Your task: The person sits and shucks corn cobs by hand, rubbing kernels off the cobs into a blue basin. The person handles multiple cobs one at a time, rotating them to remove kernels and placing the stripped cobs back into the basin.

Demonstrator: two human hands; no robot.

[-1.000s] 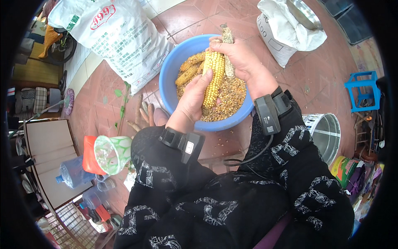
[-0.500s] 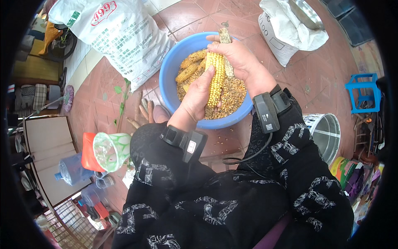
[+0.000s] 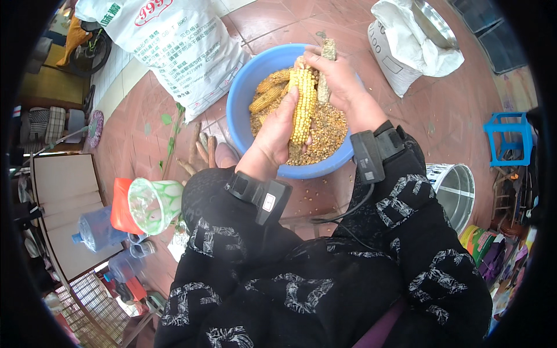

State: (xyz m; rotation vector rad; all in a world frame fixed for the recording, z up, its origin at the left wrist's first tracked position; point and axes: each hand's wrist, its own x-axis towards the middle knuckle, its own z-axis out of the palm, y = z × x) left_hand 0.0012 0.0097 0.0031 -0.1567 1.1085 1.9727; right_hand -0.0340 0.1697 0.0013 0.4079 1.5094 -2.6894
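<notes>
Over a blue basin [image 3: 234, 107] my left hand [image 3: 274, 130] grips a yellow ear of corn [image 3: 304, 110], with the thumb lying along its kernels. My right hand [image 3: 342, 84] is closed around a pale, mostly stripped corn cob [image 3: 328, 51], whose two ends show above and below the fingers. Its fingertips meet the upper end of the ear, where some rows look bare. Below, loose kernels [image 3: 331, 132] cover the basin's bottom, and several unshelled ears [image 3: 270, 95] rest at its left side. The fingers under the ear are partly hidden.
A large white printed sack [image 3: 180, 58] stands left of the basin, and an open white sack [image 3: 400, 52] with a metal bowl stands far right. A blue stool [image 3: 509, 139], a metal bucket [image 3: 455, 194] and a green-white plastic bin [image 3: 154, 206] surround me. Stripped cobs [image 3: 200, 151] lie near my foot.
My right hand has shifted slightly right and down, and the cob in it has moved right. More bare patch shows at the ear's upper end. The whole view has shifted a little.
</notes>
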